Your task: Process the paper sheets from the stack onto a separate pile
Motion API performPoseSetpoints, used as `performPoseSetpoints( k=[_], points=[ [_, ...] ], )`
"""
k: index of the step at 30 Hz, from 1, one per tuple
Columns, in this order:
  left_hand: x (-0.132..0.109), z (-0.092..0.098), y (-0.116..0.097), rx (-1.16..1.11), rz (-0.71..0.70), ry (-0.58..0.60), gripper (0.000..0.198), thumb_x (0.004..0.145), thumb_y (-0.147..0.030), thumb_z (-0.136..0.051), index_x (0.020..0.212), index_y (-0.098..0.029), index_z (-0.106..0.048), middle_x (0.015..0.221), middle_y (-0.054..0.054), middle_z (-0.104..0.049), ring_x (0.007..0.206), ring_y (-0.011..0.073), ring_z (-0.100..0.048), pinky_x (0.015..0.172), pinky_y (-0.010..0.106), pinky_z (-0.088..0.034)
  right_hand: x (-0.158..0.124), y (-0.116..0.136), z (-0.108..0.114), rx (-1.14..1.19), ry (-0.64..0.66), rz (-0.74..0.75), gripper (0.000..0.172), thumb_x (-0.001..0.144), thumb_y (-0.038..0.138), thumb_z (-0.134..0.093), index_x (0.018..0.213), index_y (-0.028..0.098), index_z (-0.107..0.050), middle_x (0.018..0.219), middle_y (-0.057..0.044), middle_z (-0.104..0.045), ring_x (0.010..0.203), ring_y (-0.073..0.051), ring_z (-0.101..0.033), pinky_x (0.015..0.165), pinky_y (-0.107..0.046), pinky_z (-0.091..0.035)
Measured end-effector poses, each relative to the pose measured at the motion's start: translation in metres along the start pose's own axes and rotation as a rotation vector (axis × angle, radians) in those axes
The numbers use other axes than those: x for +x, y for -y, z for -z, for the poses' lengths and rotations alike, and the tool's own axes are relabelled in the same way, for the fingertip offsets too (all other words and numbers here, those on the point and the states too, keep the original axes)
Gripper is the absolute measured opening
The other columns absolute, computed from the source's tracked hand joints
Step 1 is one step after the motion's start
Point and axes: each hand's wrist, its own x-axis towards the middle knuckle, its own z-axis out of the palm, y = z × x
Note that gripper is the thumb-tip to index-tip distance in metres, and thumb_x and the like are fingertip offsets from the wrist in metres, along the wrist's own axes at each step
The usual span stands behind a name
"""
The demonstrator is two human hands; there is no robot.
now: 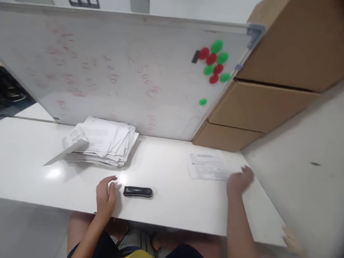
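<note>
My left hand [105, 196] rests on the white table [168, 208] near its front edge, fingers loosely spread, just left of a black stapler [137, 191] that lies flat. It holds nothing. My right hand [239, 182] is smeared by motion at the right end of the table, at the lower right corner of a printed sheet [207, 165]. Whether its fingers touch or hold the sheet is unclear.
A messy stack of papers [100, 142] lies at the back left of the table. A whiteboard [120, 73] with red and green magnets [214, 62] leans behind it. Stacked cardboard boxes [277, 72] stand at the right. A white wall [307, 169] borders the table's right edge.
</note>
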Motion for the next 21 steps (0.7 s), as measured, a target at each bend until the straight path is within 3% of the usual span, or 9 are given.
performPoseSetpoints(
  k=[1, 2, 5, 7, 11, 15, 18, 19, 21],
  points=[
    [0.012, 0.002, 0.002, 0.048, -0.019, -0.005, 0.025, 0.095, -0.027, -0.038, 0.106, -0.018, -0.058, 0.102, 0.010, -0.067, 0.100, 0.0251, -0.060, 0.089, 0.041, -0.045, -0.005, -0.008, 0.008, 0.097, -0.163, -0.091, 0.039, 0.070, 0.019, -0.044, 0.108, 0.017, -0.053, 0.101, -0.011, -0.057, 0.107, -0.029, -0.056, 0.101, -0.051, -0.040],
    [0.027, 0.004, 0.005, 0.102, -0.042, -0.004, 0.027, 0.094, -0.029, -0.039, 0.110, -0.017, -0.058, 0.106, 0.012, -0.066, 0.106, 0.0269, -0.059, 0.092, 0.042, -0.043, -0.010, -0.016, 0.017, 0.133, -0.209, -0.141, 0.036, 0.071, 0.021, -0.043, 0.106, 0.020, -0.051, 0.095, -0.009, -0.055, 0.102, -0.028, -0.058, 0.096, -0.052, -0.044],
    [0.083, 0.010, 0.017, 0.308, -0.072, 0.015, 0.043, 0.091, -0.034, -0.045, 0.128, -0.014, -0.051, 0.133, 0.018, -0.055, 0.134, 0.0350, -0.038, 0.106, 0.051, -0.031, -0.028, -0.036, 0.046, 0.305, -0.224, -0.259, 0.028, 0.068, 0.025, -0.043, 0.095, 0.025, -0.045, 0.080, -0.003, -0.049, 0.085, -0.026, -0.060, 0.082, -0.050, -0.052],
    [0.118, 0.011, 0.027, 0.414, -0.069, 0.082, 0.050, 0.087, -0.037, -0.049, 0.132, -0.012, -0.049, 0.143, 0.019, -0.046, 0.139, 0.0396, -0.028, 0.109, 0.057, -0.023, -0.045, -0.042, 0.067, 0.398, -0.186, -0.285, 0.026, 0.064, 0.029, -0.046, 0.090, 0.026, -0.042, 0.076, 0.000, -0.046, 0.076, -0.024, -0.060, 0.074, -0.048, -0.055],
    [0.154, 0.005, 0.038, 0.420, -0.129, 0.250, 0.035, 0.090, -0.027, -0.043, 0.119, -0.014, -0.059, 0.123, 0.017, -0.062, 0.120, 0.0341, -0.053, 0.099, 0.049, -0.036, -0.079, -0.044, 0.101, 0.412, -0.130, -0.257, 0.029, 0.060, 0.032, -0.052, 0.087, 0.026, -0.043, 0.075, 0.000, -0.049, 0.068, -0.022, -0.058, 0.059, -0.042, -0.053],
    [0.142, 0.004, 0.023, 0.367, -0.192, 0.208, 0.032, 0.087, -0.013, -0.040, 0.106, -0.016, -0.064, 0.095, 0.013, -0.071, 0.093, 0.0273, -0.065, 0.084, 0.041, -0.044, -0.114, -0.029, 0.118, 0.516, -0.203, -0.354, 0.029, 0.055, 0.029, -0.057, 0.082, 0.024, -0.048, 0.072, 0.001, -0.053, 0.065, -0.020, -0.058, 0.060, -0.039, -0.052],
    [0.107, 0.002, -0.010, 0.265, -0.355, 0.177, 0.032, 0.089, -0.011, -0.037, 0.105, -0.016, -0.065, 0.097, 0.011, -0.072, 0.092, 0.0243, -0.067, 0.082, 0.038, -0.045, -0.156, 0.010, 0.125, 0.569, -0.244, -0.331, 0.028, 0.059, 0.028, -0.060, 0.086, 0.024, -0.054, 0.073, 0.001, -0.057, 0.068, -0.019, -0.061, 0.069, -0.040, -0.053],
    [0.091, 0.001, -0.024, 0.216, -0.437, 0.171, 0.033, 0.090, -0.011, -0.037, 0.107, -0.016, -0.064, 0.100, 0.010, -0.072, 0.095, 0.0232, -0.067, 0.083, 0.038, -0.045, -0.174, 0.030, 0.127, 0.566, -0.187, -0.298, 0.027, 0.063, 0.030, -0.061, 0.089, 0.024, -0.056, 0.075, 0.000, -0.060, 0.070, -0.021, -0.063, 0.071, -0.041, -0.054],
    [0.055, -0.002, -0.057, 0.114, -0.612, 0.161, 0.032, 0.092, -0.011, -0.038, 0.112, -0.017, -0.062, 0.106, 0.009, -0.072, 0.104, 0.0221, -0.065, 0.086, 0.037, -0.045, -0.211, 0.075, 0.127, 0.580, 0.149, -0.254, 0.030, 0.074, 0.038, -0.060, 0.100, 0.025, -0.059, 0.087, -0.005, -0.067, 0.082, -0.024, -0.066, 0.076, -0.043, -0.054]
  ],
)
